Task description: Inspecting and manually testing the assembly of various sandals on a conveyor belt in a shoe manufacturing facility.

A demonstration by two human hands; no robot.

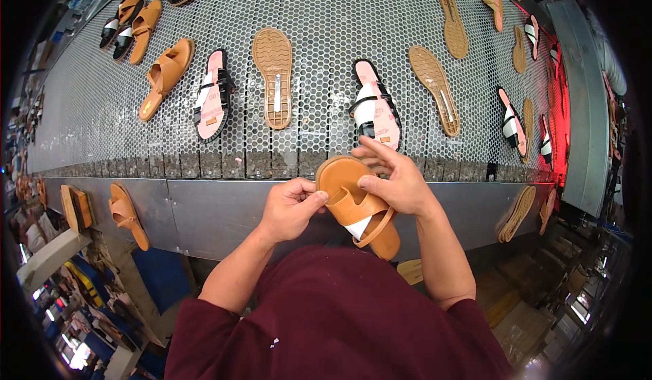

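Observation:
A tan slide sandal (337, 176) with crossed straps and a white patch is held in front of my chest, its toe pointing away and its heel toward me. My left hand (291, 207) pinches the left edge of its toe end between thumb and fingers. On the opposite edge, my right hand (399, 179) has its thumb on the sandal near the strap, while the other fingers stretch past the toe. Just beyond the right fingers lies a black-and-white strapped sandal (367, 115) with a pink insole. A tan ridged sole (277, 61) lies farther to its left.
A perforated metal conveyor bed (312, 13) carries more sandals and loose soles, including a tan sandal (170, 67). Along its front runs a metal ledge (217, 210), with a tan sandal (123, 210) at left and a sole (519, 213) at right. Red light glows at the right side.

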